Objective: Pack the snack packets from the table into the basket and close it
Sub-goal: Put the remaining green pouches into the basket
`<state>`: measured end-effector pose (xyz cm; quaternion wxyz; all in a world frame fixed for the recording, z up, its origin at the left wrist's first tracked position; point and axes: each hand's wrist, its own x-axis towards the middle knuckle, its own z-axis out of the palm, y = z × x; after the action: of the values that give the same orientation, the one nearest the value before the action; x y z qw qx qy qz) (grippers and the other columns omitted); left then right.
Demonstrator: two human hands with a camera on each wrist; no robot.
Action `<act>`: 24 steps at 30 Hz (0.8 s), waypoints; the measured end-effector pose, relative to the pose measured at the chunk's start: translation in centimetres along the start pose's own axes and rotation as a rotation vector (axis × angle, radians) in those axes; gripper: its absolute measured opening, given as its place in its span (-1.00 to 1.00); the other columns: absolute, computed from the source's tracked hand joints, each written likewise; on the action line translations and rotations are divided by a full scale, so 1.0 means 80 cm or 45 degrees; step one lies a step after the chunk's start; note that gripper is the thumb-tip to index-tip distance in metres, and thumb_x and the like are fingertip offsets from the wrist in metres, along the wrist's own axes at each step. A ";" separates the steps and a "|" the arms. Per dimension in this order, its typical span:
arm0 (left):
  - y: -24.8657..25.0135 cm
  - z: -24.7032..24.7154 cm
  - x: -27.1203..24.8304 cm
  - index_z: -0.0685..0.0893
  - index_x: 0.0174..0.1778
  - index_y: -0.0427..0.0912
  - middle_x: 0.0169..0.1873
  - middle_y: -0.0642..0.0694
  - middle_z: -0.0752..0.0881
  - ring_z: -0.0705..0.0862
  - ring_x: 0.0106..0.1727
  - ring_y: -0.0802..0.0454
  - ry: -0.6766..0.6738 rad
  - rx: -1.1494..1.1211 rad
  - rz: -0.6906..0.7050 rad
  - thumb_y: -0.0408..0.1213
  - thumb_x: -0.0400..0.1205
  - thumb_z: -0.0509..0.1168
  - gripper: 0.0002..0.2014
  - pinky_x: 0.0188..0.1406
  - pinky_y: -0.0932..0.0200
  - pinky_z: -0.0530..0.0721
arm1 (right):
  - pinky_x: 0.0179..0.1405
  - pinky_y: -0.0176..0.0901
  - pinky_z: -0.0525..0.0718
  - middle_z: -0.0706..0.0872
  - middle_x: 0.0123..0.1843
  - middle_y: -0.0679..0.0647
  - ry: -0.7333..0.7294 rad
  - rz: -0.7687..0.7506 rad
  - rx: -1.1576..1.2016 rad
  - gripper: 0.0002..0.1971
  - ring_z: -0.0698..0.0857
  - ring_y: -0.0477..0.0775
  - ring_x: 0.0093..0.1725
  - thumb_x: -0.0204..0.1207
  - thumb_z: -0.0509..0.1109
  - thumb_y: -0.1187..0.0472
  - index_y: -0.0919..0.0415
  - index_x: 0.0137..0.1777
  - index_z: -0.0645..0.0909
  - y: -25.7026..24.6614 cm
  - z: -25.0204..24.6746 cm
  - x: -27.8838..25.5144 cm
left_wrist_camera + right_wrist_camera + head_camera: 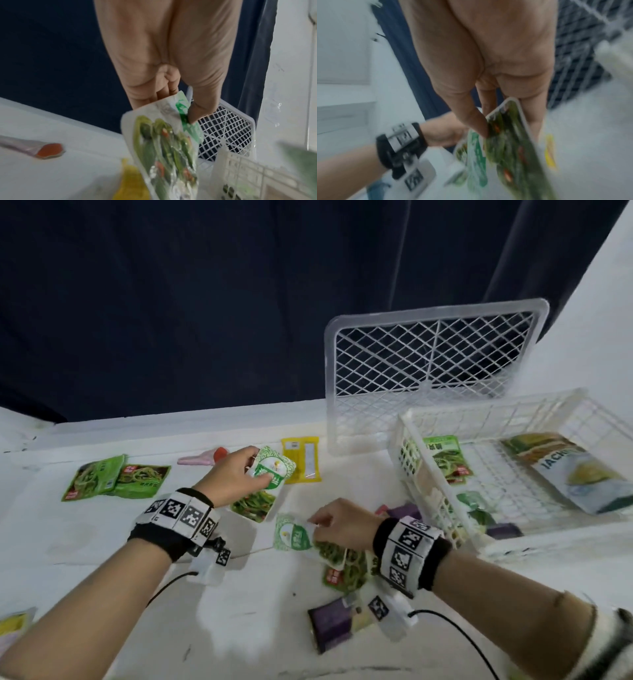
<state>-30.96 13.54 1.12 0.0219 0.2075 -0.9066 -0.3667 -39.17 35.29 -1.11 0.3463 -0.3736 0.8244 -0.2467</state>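
Observation:
My left hand (pixel 255 470) pinches the top of a white-and-green vegetable snack packet (pixel 265 486) above the table; the left wrist view shows my thumb (pixel 199 108) pressed on that packet (pixel 163 148). Lower and to the right, my right hand (pixel 322 523) pinches a matching green packet (pixel 308 539), seen close and blurred in the right wrist view as a packet (pixel 508 148). The white wire basket (pixel 428 474) stands at the right with several packets inside. Its lattice lid (pixel 431 364) leans upright behind it.
On the white table (pixel 102 542) lie two green packets (pixel 116 479) at the left, a yellow packet (pixel 301 460), a pink one (pixel 205 457), purple packets (pixel 334 623) near my right wrist and more green ones beneath it. A dark curtain (pixel 205 302) hangs behind.

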 end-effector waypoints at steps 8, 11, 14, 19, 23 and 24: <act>0.161 0.041 0.019 0.58 0.16 -0.03 -0.03 0.16 0.79 0.80 -0.04 0.23 -0.090 -0.121 0.121 -0.19 0.54 0.44 -0.70 -0.12 0.28 0.71 | 0.13 -0.20 0.68 0.74 0.16 -0.03 0.211 -0.189 -0.261 -0.75 0.70 -0.04 0.09 0.64 0.28 0.21 0.14 0.26 0.67 0.061 -0.252 -0.152; 0.218 0.071 0.041 0.60 0.07 0.08 -0.06 0.16 0.79 0.78 -0.07 0.34 -0.119 -0.116 0.196 -0.20 0.56 0.42 -0.79 -0.12 0.33 0.69 | 0.05 -0.32 0.62 0.77 0.09 -0.05 0.154 -0.008 -0.366 -0.76 0.71 -0.07 0.03 0.62 0.33 0.17 0.12 0.23 0.70 0.123 -0.322 -0.146; 0.263 0.098 0.070 0.57 0.05 0.19 0.03 0.07 0.73 0.72 0.05 0.27 -0.038 0.025 0.267 -0.11 0.53 0.44 -0.75 0.11 0.24 0.68 | 0.07 -0.29 0.60 0.79 0.10 -0.03 0.082 0.104 -0.336 -0.76 0.71 -0.01 0.11 0.55 0.42 0.13 0.10 0.19 0.74 0.184 -0.350 -0.116; 0.301 0.132 0.112 0.58 0.24 0.08 0.10 -0.07 0.74 0.71 0.14 -0.01 -0.028 0.067 0.243 -0.08 0.53 0.44 -0.63 0.26 -0.05 0.65 | 0.20 -0.24 0.49 0.70 0.26 -0.03 -0.133 0.203 -0.388 -0.67 0.60 -0.04 0.22 0.50 0.48 0.09 0.08 0.26 0.70 0.250 -0.331 -0.049; 0.306 0.143 0.131 0.62 0.29 -0.03 0.15 -0.05 0.73 0.69 0.20 0.03 -0.013 0.055 0.177 -0.13 0.52 0.46 -0.59 0.34 -0.01 0.62 | 0.30 -0.18 0.49 0.64 0.35 -0.04 -0.256 0.211 -0.422 -0.69 0.57 0.01 0.32 0.52 0.45 0.08 0.06 0.26 0.69 0.274 -0.312 -0.002; 0.306 0.146 0.135 0.64 0.26 -0.04 0.13 -0.05 0.75 0.73 0.16 0.03 -0.042 0.041 0.161 -0.14 0.51 0.47 -0.61 0.31 -0.04 0.64 | 0.26 -0.18 0.50 0.64 0.30 -0.06 -0.286 0.194 -0.386 -0.72 0.57 0.03 0.34 0.52 0.45 0.09 0.04 0.22 0.69 0.277 -0.308 0.008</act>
<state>-51.89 32.71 7.89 0.0268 0.1441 -0.9239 -0.3534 -67.96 51.71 -0.39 0.3934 -0.3832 0.8342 -0.0495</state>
